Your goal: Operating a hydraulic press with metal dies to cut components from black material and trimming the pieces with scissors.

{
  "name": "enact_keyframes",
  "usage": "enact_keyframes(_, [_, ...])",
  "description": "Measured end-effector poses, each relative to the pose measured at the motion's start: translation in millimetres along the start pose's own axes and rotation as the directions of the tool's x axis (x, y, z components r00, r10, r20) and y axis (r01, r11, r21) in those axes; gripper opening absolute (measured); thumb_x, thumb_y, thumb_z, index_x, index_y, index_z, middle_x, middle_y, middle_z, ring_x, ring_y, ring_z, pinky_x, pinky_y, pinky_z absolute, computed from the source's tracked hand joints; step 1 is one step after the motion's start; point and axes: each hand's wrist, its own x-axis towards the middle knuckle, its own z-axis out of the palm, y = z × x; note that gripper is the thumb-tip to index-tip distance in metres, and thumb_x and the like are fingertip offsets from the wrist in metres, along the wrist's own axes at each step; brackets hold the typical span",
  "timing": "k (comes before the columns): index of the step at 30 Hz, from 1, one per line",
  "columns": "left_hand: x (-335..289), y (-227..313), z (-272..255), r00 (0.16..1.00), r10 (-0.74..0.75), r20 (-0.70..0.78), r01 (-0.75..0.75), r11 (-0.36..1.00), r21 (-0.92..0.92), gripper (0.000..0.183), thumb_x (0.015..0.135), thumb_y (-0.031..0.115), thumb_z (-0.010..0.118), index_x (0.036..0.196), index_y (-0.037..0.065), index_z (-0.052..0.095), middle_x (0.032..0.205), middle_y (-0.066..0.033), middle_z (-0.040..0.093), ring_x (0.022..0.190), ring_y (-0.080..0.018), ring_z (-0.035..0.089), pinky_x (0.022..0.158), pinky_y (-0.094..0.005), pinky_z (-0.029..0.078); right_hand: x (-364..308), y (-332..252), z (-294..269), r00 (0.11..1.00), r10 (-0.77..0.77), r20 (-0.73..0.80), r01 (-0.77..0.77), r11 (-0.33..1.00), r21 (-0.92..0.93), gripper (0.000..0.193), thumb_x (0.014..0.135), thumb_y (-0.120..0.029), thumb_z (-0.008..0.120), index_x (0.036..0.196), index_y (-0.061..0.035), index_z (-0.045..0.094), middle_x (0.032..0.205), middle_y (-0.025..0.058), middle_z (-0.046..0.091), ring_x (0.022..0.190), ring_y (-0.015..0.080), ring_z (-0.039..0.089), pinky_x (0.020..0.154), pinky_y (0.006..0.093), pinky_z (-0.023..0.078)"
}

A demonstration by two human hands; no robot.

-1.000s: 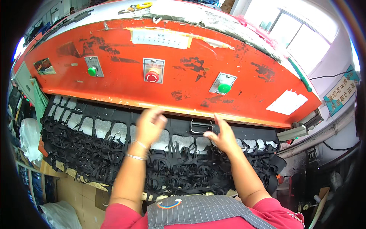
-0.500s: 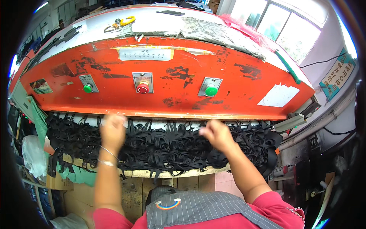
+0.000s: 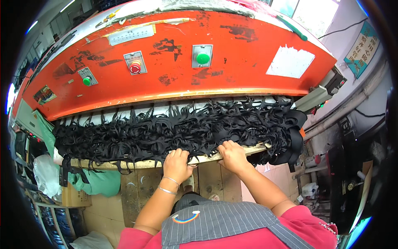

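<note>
Side by side, both of my hands are at the front edge of a pale wooden board (image 3: 112, 165) that lies along the front of a red machine (image 3: 172, 76). Fingers curl over the edge from above on my left hand (image 3: 177, 168), with the thumb lower toward the right. My right hand (image 3: 233, 157) grips the same edge a little farther right, its thumb below. A thick heap of tangled black strips, like cut-out scraps (image 3: 166, 132), covers the board, and some strips hang over its edge between my hands. The fingertips are partly hidden among the strips.
On the machine's front sit a red push button (image 3: 135, 67), a green button (image 3: 202, 58) and a smaller green button (image 3: 87, 81). A green bag (image 3: 99, 182) and a cardboard box (image 3: 76, 196) stand at the lower left. Pipes (image 3: 348, 108) run along the right wall.
Both hands have come down and back from over the black strips to the board's front edge, closing on it. The left moved right, nearer the right hand. The view has tilted downward.
</note>
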Motion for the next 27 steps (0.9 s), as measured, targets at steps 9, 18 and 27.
enact_keyframes(9, [117,-25,-63,0.845,-0.102,0.525,0.265,0.932,-0.246,0.045,0.078,0.055,0.066,0.085,0.01,0.072,0.083,-0.0101,0.068,0.08,-0.0289,0.067,0.07,-0.0383,0.053,106,69,-58,0.851,-0.189,0.49,-0.102,0.856,0.506,0.033,0.081,-0.04,0.067,0.098,-0.0112,0.069,0.09,0.012,0.068,0.088,0.0339,0.065,0.078,0.0424,0.052])
enact_keyframes(18, [294,-91,69,0.997,0.065,-0.039,-0.07,0.987,-0.141,0.017,0.074,0.025,0.074,0.077,0.01,0.068,0.078,-0.0049,0.06,0.08,-0.025,0.059,0.071,-0.037,0.049,380,157,34,0.876,-0.417,0.244,0.422,0.906,0.033,0.046,0.072,-0.015,0.074,0.115,-0.0143,0.059,0.119,0.008,0.055,0.118,0.0273,0.05,0.092,0.0415,0.047])
enact_keyframes(27, [361,-66,42,0.969,-0.005,-0.246,-0.053,0.972,-0.229,0.017,0.081,0.02,0.067,0.075,0.005,0.062,0.079,-0.0099,0.055,0.079,-0.0297,0.05,0.072,-0.0388,0.042,437,193,64,0.754,-0.516,0.405,0.471,0.856,0.215,0.032,0.085,-0.029,0.057,0.112,-0.0137,0.062,0.122,0.0115,0.053,0.119,0.0295,0.05,0.094,0.0412,0.047])
